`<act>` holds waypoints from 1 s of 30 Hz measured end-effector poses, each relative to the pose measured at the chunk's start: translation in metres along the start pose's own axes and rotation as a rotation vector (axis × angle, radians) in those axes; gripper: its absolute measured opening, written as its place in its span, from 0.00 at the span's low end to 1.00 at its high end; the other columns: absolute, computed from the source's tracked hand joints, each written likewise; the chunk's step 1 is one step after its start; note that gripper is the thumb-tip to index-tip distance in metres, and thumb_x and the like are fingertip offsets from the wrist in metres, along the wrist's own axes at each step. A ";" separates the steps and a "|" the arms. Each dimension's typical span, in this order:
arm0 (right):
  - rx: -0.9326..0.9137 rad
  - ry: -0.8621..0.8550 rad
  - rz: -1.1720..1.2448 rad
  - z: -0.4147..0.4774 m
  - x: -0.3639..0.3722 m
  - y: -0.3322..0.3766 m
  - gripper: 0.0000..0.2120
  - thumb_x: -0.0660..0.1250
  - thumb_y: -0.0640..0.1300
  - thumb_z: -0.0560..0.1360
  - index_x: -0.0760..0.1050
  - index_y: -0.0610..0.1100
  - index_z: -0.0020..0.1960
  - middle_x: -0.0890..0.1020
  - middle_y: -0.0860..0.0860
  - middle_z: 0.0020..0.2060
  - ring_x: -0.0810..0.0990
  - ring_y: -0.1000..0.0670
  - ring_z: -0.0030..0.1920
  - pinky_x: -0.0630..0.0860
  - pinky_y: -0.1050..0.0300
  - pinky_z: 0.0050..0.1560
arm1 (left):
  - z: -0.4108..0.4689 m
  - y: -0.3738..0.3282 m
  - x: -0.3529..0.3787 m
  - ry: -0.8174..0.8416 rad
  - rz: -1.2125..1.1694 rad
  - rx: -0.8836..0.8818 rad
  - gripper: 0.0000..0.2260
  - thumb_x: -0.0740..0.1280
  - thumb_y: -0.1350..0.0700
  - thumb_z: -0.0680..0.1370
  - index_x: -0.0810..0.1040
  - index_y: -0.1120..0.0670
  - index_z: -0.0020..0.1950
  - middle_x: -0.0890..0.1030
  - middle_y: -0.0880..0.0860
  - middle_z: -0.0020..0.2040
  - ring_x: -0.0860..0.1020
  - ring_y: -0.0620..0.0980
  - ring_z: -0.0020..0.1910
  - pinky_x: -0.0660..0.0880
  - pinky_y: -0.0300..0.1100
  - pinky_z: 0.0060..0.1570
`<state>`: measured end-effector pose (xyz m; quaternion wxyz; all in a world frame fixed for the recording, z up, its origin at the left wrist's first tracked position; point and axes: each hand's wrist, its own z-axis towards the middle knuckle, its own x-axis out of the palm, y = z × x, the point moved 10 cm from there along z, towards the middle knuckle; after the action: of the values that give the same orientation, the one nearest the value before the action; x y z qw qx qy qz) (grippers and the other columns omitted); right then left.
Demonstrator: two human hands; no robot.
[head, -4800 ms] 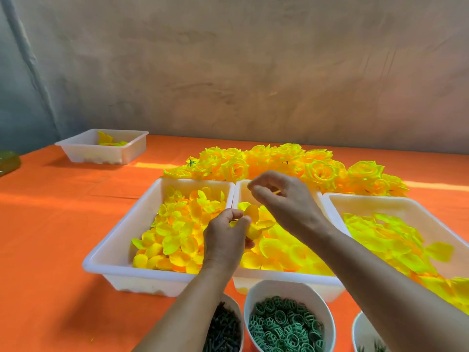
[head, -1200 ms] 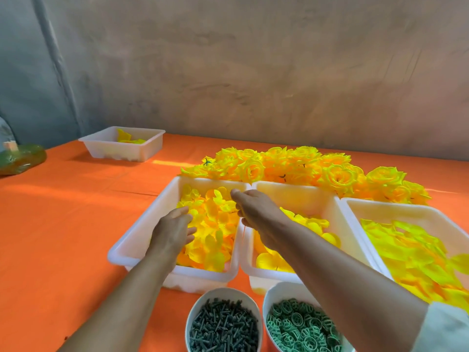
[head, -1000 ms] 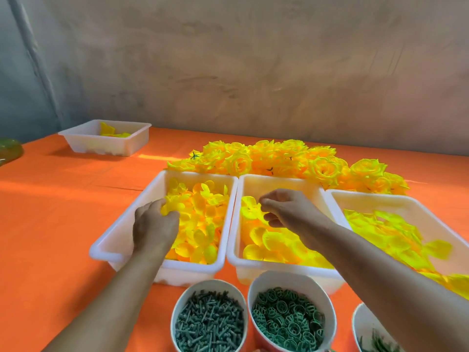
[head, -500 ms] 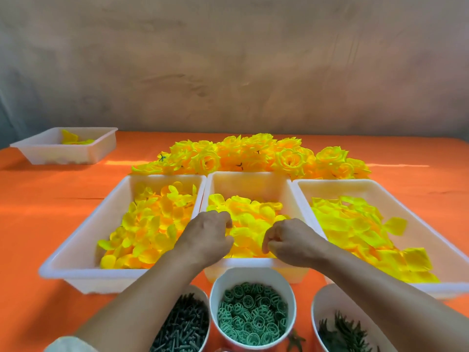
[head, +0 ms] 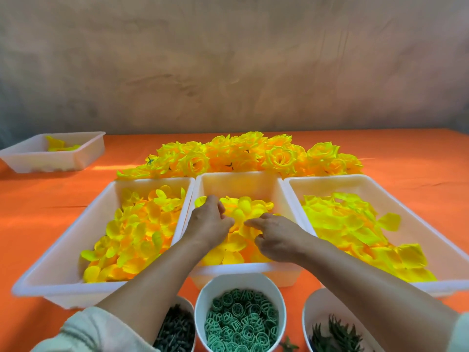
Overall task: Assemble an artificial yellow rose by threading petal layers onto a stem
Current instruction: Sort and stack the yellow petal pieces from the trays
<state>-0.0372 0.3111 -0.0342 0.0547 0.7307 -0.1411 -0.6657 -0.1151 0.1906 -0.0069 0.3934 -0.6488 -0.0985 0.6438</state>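
Yellow fabric petals point(head: 245, 205) heap the white plastic middle tray point(head: 238, 177), where left hand point(head: 208, 226) and right hand point(head: 276, 240) dip, fingers curled, between its close side rims; whether either grasps a petal cannot be told.

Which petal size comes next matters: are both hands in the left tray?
No, the left hand and right hand are in the middle tray.

No readable text, label, brand, number or sign anywhere.
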 end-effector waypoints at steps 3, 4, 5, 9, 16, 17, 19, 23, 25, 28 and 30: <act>0.034 -0.008 -0.122 0.016 0.002 -0.004 0.26 0.59 0.55 0.78 0.59 0.58 0.75 0.66 0.48 0.70 0.66 0.40 0.69 0.68 0.46 0.66 | -0.001 -0.003 0.002 0.079 0.158 0.058 0.06 0.68 0.57 0.75 0.72 0.50 0.49 0.79 0.53 0.52 0.76 0.55 0.51 0.68 0.42 0.43; 0.049 -0.016 -0.159 0.020 0.002 -0.007 0.26 0.59 0.57 0.78 0.59 0.59 0.75 0.65 0.48 0.71 0.64 0.40 0.69 0.68 0.45 0.66 | -0.003 -0.003 0.004 0.115 0.240 0.090 0.07 0.66 0.59 0.75 0.72 0.50 0.51 0.77 0.53 0.55 0.75 0.55 0.53 0.67 0.42 0.43; 0.063 -0.029 -0.190 0.025 0.001 -0.008 0.26 0.59 0.58 0.78 0.58 0.59 0.75 0.65 0.48 0.71 0.64 0.40 0.69 0.69 0.45 0.65 | -0.006 -0.002 0.008 0.159 0.312 0.115 0.10 0.65 0.60 0.74 0.73 0.51 0.54 0.75 0.54 0.57 0.74 0.55 0.55 0.66 0.42 0.45; 0.098 -0.141 -0.274 0.039 -0.011 -0.010 0.19 0.55 0.52 0.82 0.62 0.55 0.73 0.67 0.48 0.69 0.63 0.40 0.69 0.71 0.49 0.57 | -0.016 0.002 0.018 0.261 0.438 0.149 0.18 0.63 0.64 0.74 0.69 0.52 0.62 0.68 0.55 0.60 0.73 0.58 0.59 0.68 0.46 0.46; 0.093 -0.152 -0.260 0.040 -0.014 -0.014 0.26 0.57 0.52 0.81 0.56 0.52 0.77 0.67 0.45 0.69 0.64 0.40 0.69 0.69 0.48 0.62 | -0.016 0.006 0.023 0.267 0.526 0.145 0.18 0.65 0.61 0.75 0.71 0.53 0.64 0.70 0.55 0.60 0.72 0.58 0.61 0.69 0.46 0.50; 0.079 -0.147 -0.235 0.036 -0.016 -0.013 0.29 0.59 0.53 0.79 0.54 0.52 0.77 0.68 0.45 0.69 0.64 0.40 0.68 0.68 0.47 0.63 | -0.016 0.005 0.022 0.252 0.517 0.152 0.17 0.65 0.60 0.75 0.73 0.52 0.63 0.71 0.55 0.60 0.72 0.57 0.61 0.68 0.45 0.49; 0.053 -0.178 -0.203 0.025 -0.025 -0.009 0.32 0.62 0.53 0.77 0.54 0.51 0.77 0.70 0.44 0.67 0.65 0.40 0.67 0.67 0.47 0.63 | -0.018 0.002 0.014 0.198 0.477 0.172 0.13 0.66 0.58 0.76 0.77 0.51 0.60 0.73 0.55 0.59 0.73 0.56 0.60 0.68 0.43 0.51; -0.036 -0.385 -0.104 -0.007 -0.053 0.003 0.23 0.62 0.51 0.78 0.65 0.49 0.72 0.75 0.47 0.62 0.69 0.43 0.64 0.68 0.51 0.61 | -0.025 -0.007 -0.010 0.033 0.315 0.194 0.06 0.67 0.53 0.76 0.79 0.52 0.51 0.81 0.55 0.50 0.77 0.57 0.51 0.69 0.45 0.44; -0.119 -0.507 0.037 -0.028 -0.063 0.014 0.16 0.63 0.50 0.78 0.73 0.49 0.65 0.78 0.49 0.57 0.72 0.45 0.60 0.69 0.52 0.57 | -0.026 -0.002 -0.021 -0.051 0.096 0.112 0.04 0.68 0.54 0.77 0.76 0.53 0.46 0.82 0.56 0.44 0.81 0.55 0.44 0.73 0.45 0.39; -0.228 -0.556 0.144 -0.048 -0.059 0.032 0.12 0.65 0.51 0.78 0.77 0.47 0.57 0.78 0.49 0.51 0.74 0.45 0.56 0.70 0.52 0.54 | -0.029 0.017 -0.018 -0.081 -0.469 -0.112 0.03 0.68 0.61 0.77 0.76 0.58 0.49 0.80 0.58 0.43 0.83 0.49 0.30 0.82 0.45 0.34; -0.256 -0.524 0.100 -0.050 -0.050 0.039 0.15 0.66 0.54 0.77 0.77 0.47 0.58 0.77 0.49 0.52 0.73 0.45 0.56 0.70 0.51 0.54 | -0.029 0.021 -0.008 -0.045 -0.633 -0.170 0.05 0.68 0.63 0.78 0.76 0.60 0.52 0.79 0.61 0.43 0.83 0.51 0.31 0.82 0.46 0.36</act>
<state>0.0032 0.2825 0.0290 0.1408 0.5132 -0.1008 -0.8406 -0.0975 0.1599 -0.0183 0.5161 -0.6022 -0.3575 0.4932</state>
